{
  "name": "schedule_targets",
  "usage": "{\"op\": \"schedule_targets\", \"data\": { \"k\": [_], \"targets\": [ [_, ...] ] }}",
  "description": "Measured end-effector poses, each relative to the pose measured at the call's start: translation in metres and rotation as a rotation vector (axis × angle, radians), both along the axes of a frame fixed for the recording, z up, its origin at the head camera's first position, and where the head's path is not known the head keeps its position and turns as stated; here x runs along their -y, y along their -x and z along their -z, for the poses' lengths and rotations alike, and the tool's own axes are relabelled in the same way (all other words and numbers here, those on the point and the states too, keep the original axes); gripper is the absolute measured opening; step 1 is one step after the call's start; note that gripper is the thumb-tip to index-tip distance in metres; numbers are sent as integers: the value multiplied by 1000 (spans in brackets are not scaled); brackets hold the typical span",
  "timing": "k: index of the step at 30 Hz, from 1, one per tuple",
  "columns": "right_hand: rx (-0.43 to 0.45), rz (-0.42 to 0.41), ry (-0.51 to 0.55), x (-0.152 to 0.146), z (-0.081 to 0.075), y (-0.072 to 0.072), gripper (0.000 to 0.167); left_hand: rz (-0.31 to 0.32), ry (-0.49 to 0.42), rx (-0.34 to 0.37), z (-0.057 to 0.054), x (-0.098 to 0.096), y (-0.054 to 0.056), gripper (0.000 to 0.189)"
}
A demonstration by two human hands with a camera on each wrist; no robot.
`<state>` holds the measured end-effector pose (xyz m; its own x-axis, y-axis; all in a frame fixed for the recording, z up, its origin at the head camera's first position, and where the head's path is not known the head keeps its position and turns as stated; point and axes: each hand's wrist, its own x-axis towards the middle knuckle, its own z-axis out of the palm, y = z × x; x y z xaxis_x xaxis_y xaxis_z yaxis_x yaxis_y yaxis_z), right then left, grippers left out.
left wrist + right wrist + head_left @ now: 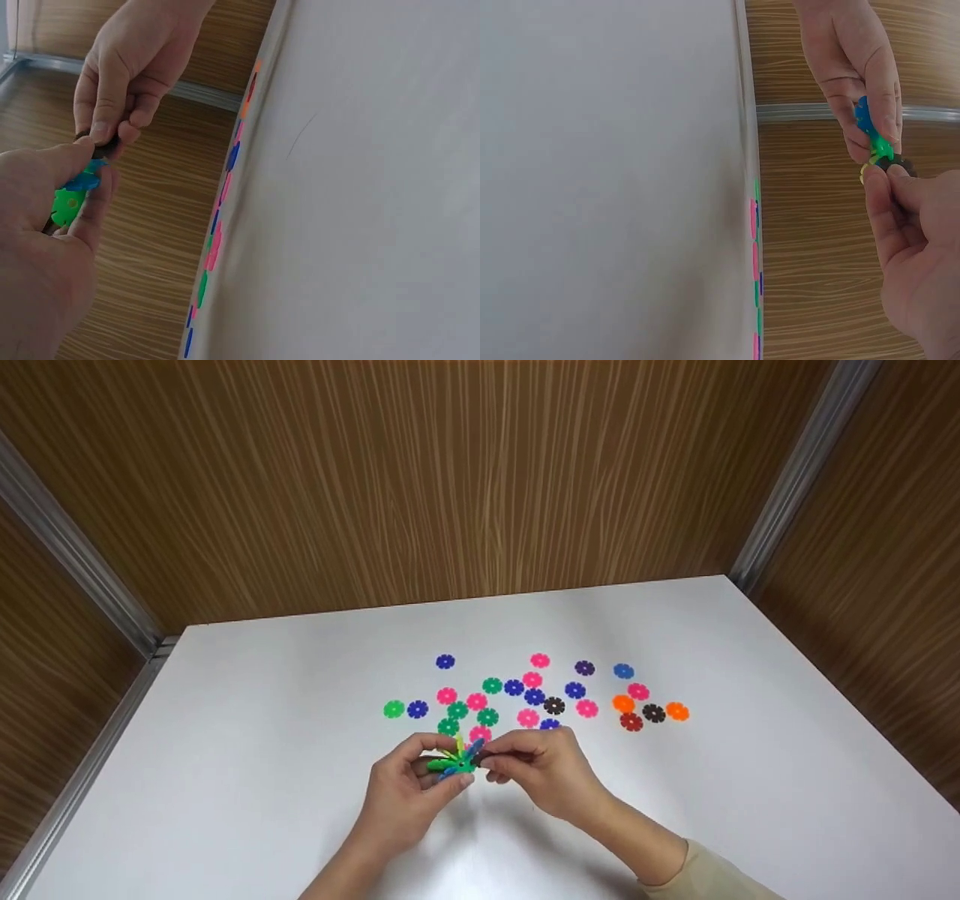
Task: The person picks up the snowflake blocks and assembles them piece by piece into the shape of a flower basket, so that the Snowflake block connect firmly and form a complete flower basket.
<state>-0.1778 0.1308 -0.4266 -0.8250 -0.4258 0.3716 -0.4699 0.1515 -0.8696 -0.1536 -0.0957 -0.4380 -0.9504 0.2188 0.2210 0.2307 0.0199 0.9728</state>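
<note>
1. The left grip [405,799] has thumb and fingers around a cluster of slotted pieces [463,766] in green, blue and yellow, held up over the near part of the table [262,780].
2. The right grip [551,772] pinches a dark disc [906,163] against the cluster's edge; whether any slot has engaged is too small to tell.
3. The likeliest fault, in my judgement, is poor alignment: a dark disc pushed in askew could skid off the cluster instead of seating.
4. Too much force could also loosen the yellow piece [460,744] or a blue piece [82,181], since these jut out at different angles and the left fingers bear directly on the cluster.
5. If either grip slips, something would probably fall near the loose discs [492,685], and a dropped dark disc might be confused with the black disc [554,706] lying there.
6. The table is white and smooth, with soft shadows beneath the arms. Its loose discs lie flat, mostly beyond the hands, with orange and red ones towards the right.
7. Wood-grain panels [450,472] stand behind and at both sides, with metal posts [791,472] at the corners. A beige sleeve [701,877] shows on the right arm.
</note>
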Motion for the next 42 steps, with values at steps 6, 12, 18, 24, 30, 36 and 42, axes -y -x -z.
{"op": "schedule_targets", "data": {
  "k": [6,12,18,24,30,36,42],
  "targets": [
    [33,17,24,1,1,2,12,55,-36,26,-2,5,0,42],
    [105,3,36,1,-1,3,16,6,81,-94,-2,5,1,40],
    [128,-3,45,2,-2,5,13,-32,112,-186,-3,2,-1,36],
    [129,-49,-4,-2,-4,11,15,-6,83,-148,-3,5,1,36],
    [77,36,-164,-8,3,43,19,-143,83,-88,-6,19,13,41],
    [53,-63,-388,10,26,71,26,-221,85,-37,-3,27,18,41],
    [-22,-64,-566,23,31,75,29,-219,100,-19,-1,25,18,42]
  ]
}}
